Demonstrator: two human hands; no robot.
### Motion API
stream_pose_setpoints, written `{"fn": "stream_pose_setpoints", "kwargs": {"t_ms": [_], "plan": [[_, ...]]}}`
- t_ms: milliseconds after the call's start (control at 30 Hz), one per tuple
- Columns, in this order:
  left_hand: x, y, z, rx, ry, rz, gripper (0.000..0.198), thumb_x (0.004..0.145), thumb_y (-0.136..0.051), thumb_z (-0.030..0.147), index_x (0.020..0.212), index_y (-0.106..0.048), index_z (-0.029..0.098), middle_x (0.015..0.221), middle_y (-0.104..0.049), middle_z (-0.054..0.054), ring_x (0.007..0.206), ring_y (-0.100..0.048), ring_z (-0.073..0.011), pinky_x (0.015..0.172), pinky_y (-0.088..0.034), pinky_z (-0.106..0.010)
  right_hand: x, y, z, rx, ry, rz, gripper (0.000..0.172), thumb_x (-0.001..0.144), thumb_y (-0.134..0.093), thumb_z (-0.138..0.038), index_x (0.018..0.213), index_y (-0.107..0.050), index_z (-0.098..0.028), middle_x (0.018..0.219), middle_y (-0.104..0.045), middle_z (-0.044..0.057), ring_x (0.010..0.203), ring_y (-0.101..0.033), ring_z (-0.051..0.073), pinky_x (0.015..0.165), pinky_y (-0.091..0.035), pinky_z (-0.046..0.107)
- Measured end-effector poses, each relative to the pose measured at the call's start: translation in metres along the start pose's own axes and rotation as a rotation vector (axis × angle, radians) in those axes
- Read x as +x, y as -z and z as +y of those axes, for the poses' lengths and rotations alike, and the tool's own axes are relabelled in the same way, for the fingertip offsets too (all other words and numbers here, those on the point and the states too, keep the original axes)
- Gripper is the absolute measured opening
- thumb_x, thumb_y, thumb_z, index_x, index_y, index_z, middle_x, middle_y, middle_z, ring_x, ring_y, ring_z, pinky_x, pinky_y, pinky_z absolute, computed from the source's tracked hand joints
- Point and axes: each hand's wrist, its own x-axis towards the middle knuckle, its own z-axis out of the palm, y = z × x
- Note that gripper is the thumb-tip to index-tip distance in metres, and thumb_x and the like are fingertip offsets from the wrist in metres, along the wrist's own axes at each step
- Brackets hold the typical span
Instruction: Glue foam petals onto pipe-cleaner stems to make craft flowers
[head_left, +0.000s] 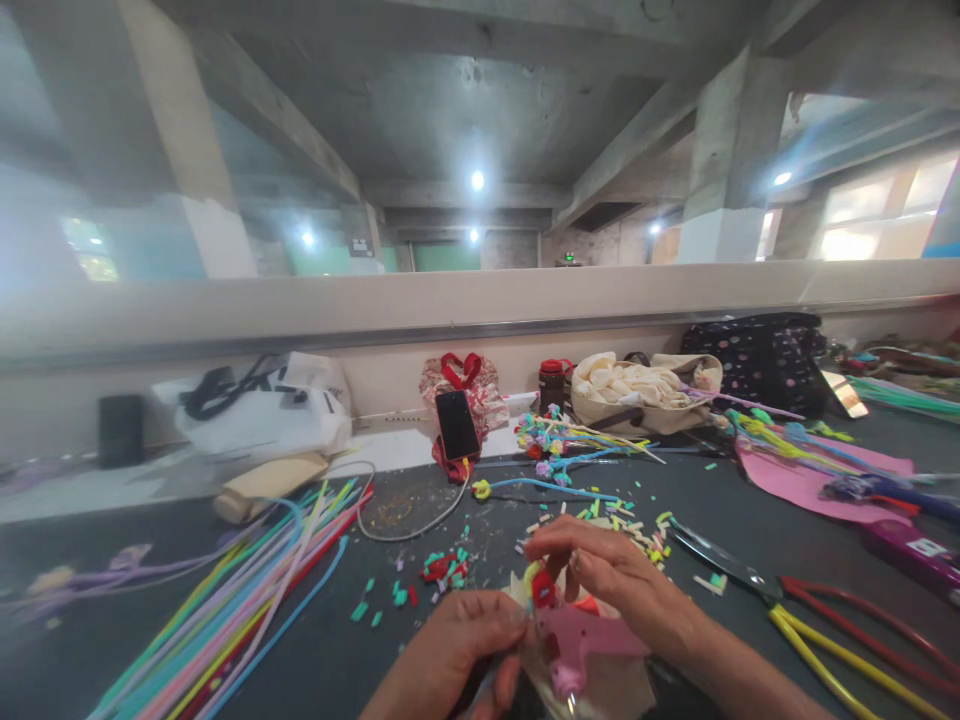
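Fingers pressed together, my left hand [461,650] is at the bottom centre, beside a small red and yellow piece [543,588]; what it pinches is too small to make out. My right hand [611,575] reaches over the same piece from the right, its fingers bent and close to it. Whether the right fingertips grip the piece is unclear. Below both hands lies a pink glue gun [574,645], its metal nozzle pointing toward the bottom edge. Small cut pieces [446,568] in red and green lie beyond my left hand.
Coloured fuzzy stems [247,600] lie at left. Pliers [757,580] with red and yellow handles lie at right. Farther back are a phone [457,426], a cable, finished stems with small flowers [551,440], a jar [552,385], a cloth bag [645,395] and a dark dotted bag [757,365].
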Motion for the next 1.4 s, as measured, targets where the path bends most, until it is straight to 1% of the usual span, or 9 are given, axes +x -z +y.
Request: {"fn": "stream_pose_setpoints", "kwargs": {"t_ms": [267,700,800,900,1000,1100,1167,1267,1400], "plan": [[-0.001,0.001,0.0,-0.002,-0.011,0.001,0.025,0.064,-0.057,0.037,0.058,-0.054,0.013,0.035,-0.049,0.005,0.021,-0.032,-0.0018,0.027,-0.012,-0.014,-0.001,0.001,-0.005,-0.079,0.018,-0.007,0.037,0.084,-0.036,-0.042,0.101,-0.06,-0.019,0.092,-0.056,0.007,0.08,-0.053,0.017,0.067,-0.041,0.028],[-0.002,0.0,0.001,-0.042,-0.032,0.008,0.025,0.063,-0.059,0.037,0.061,-0.055,0.013,0.034,-0.049,0.006,0.021,-0.033,-0.0019,0.025,-0.014,-0.014,0.0,0.001,-0.008,-0.101,0.02,0.0,0.039,0.083,-0.038,-0.046,0.098,-0.061,-0.019,0.089,-0.058,0.006,0.079,-0.054,0.016,0.067,-0.042,0.027],[-0.002,-0.001,0.002,-0.043,-0.028,0.009,0.026,0.064,-0.059,0.038,0.06,-0.055,0.013,0.034,-0.049,0.005,0.02,-0.032,-0.0018,0.025,-0.011,-0.014,0.0,0.0,-0.007,-0.065,-0.004,0.0,0.037,0.082,-0.04,-0.045,0.099,-0.06,-0.019,0.091,-0.057,0.006,0.078,-0.054,0.016,0.06,-0.043,0.025],[-0.002,-0.001,0.002,-0.04,-0.033,0.014,0.026,0.064,-0.059,0.038,0.061,-0.055,0.013,0.034,-0.05,0.005,0.02,-0.032,-0.0018,0.026,-0.01,-0.014,0.002,0.001,0.001,-0.002,-0.082,0.111,0.034,0.081,-0.042,-0.043,0.101,-0.057,-0.019,0.091,-0.056,0.006,0.072,-0.056,0.015,0.052,-0.042,0.022],[-0.001,0.0,0.002,-0.056,-0.052,0.043,0.023,0.064,-0.059,0.036,0.063,-0.055,0.013,0.035,-0.05,0.005,0.021,-0.034,-0.0021,0.026,-0.012,-0.014,0.004,0.005,0.012,0.022,-0.201,0.307,0.027,0.079,-0.046,-0.039,0.09,-0.056,-0.017,0.07,-0.056,0.001,0.055,-0.053,0.011,0.042,-0.037,0.018],[-0.001,0.0,0.002,-0.081,-0.057,0.065,0.024,0.064,-0.059,0.036,0.063,-0.055,0.013,0.035,-0.05,0.005,0.021,-0.034,-0.0021,0.026,-0.013,-0.014,0.004,0.012,0.018,-0.017,-0.264,0.427,0.02,0.077,-0.05,-0.036,0.072,-0.05,-0.017,0.048,-0.046,-0.006,0.039,-0.04,0.007,0.038,-0.028,0.016],[-0.002,-0.001,0.001,-0.094,-0.074,0.078,0.023,0.066,-0.057,0.035,0.065,-0.056,0.012,0.035,-0.05,0.005,0.021,-0.034,-0.0018,0.026,-0.012,-0.013,0.003,0.015,0.019,-0.037,-0.263,0.444,0.023,0.079,-0.048,-0.034,0.064,-0.045,-0.018,0.043,-0.042,-0.007,0.037,-0.035,0.006,0.039,-0.027,0.017],[0.0,0.0,-0.002,-0.125,-0.12,0.131,0.023,0.068,-0.055,0.035,0.067,-0.056,0.012,0.036,-0.05,0.005,0.022,-0.032,-0.0008,0.026,-0.01,-0.013,0.001,0.016,0.018,-0.072,-0.243,0.428,0.033,0.083,-0.04,-0.032,0.054,-0.039,-0.018,0.038,-0.037,-0.007,0.039,-0.033,0.007,0.041,-0.026,0.018],[0.006,0.005,-0.007,-0.112,-0.065,0.149,0.027,0.063,-0.059,0.038,0.065,-0.056,0.012,0.037,-0.051,0.004,0.023,-0.035,-0.0022,0.026,-0.012,-0.014,0.003,0.015,0.02,-0.156,-0.284,0.348,0.04,0.085,-0.033,-0.038,0.051,-0.038,-0.018,0.037,-0.033,-0.007,0.035,-0.029,0.006,0.039,-0.024,0.019]]}}
